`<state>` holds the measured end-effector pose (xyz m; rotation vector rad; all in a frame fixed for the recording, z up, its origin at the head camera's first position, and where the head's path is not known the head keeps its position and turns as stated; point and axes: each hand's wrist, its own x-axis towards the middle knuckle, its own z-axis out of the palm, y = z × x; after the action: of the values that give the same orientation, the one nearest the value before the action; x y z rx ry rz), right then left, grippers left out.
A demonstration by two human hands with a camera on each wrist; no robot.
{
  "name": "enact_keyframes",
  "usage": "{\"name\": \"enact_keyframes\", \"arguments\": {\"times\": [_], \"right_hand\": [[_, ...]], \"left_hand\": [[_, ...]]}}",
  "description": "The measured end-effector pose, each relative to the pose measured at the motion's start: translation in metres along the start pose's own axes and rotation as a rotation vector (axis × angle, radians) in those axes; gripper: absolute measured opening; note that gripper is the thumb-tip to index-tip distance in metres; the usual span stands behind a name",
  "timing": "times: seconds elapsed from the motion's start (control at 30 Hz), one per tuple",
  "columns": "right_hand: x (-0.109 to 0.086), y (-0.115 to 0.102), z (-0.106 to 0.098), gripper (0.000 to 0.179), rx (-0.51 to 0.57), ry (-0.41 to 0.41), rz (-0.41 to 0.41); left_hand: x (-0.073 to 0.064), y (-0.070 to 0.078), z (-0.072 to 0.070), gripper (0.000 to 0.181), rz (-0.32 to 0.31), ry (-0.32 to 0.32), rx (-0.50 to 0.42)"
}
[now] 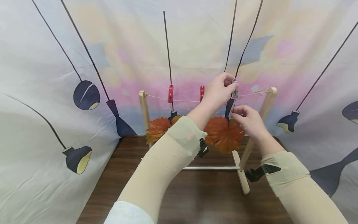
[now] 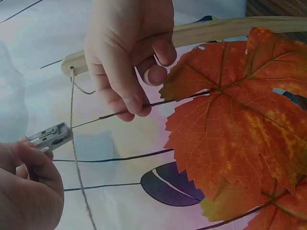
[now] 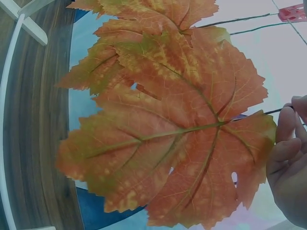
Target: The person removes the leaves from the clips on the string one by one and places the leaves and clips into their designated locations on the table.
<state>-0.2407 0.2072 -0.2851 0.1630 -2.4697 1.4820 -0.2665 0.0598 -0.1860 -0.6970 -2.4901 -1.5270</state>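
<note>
My left hand (image 1: 218, 91) grips a grey clothespin (image 1: 235, 91) at the thin string (image 1: 185, 101). The clothespin's tip meets the string right where the stem's thin end comes up. Below it, my right hand (image 1: 249, 119) pinches the dark stem (image 2: 158, 103) between thumb and forefinger. A large orange maple-like leaf (image 3: 192, 129) hangs down from that stem. To the left, two red clothespins (image 1: 171, 94) sit on the string, with more orange leaves (image 1: 158, 127) below them, partly hidden by my left forearm.
The string runs between two wooden posts (image 1: 268, 102) of a stand. A white rod (image 1: 212, 168) joins its feet (image 1: 241, 174) low over the brown wood-grain table (image 1: 201, 196). Behind hangs a cloth backdrop (image 1: 195, 40) printed with lamps.
</note>
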Motion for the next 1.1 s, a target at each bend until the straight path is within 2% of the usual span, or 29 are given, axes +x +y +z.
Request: {"name": "enact_keyframes", "arguments": {"times": [0.2, 0.33, 0.6, 0.8, 0.97, 1.1], "right_hand": [[0.002, 0.0, 0.003, 0.034, 0.022, -0.002, 0.02], [0.001, 0.0, 0.002, 0.034, 0.012, -0.001, 0.008], [0.0, 0.003, 0.0, 0.034, 0.013, 0.016, -0.001], [-0.001, 0.007, 0.0, 0.034, 0.035, 0.007, 0.008], [-0.004, 0.01, -0.002, 0.034, 0.063, 0.017, 0.028], [-0.006, 0.013, -0.004, 0.035, 0.056, 0.02, 0.042]], "left_hand": [[0.0, -0.001, -0.008, 0.021, 0.057, 0.076, 0.017], [0.0, -0.001, -0.009, 0.019, 0.061, 0.109, 0.055], [-0.004, -0.002, -0.007, 0.02, 0.088, 0.119, 0.014], [-0.01, -0.002, -0.011, 0.02, 0.073, 0.123, -0.022], [-0.013, 0.0, -0.012, 0.019, 0.1, 0.117, -0.015], [-0.016, 0.0, -0.011, 0.022, 0.095, 0.108, -0.01]]}}
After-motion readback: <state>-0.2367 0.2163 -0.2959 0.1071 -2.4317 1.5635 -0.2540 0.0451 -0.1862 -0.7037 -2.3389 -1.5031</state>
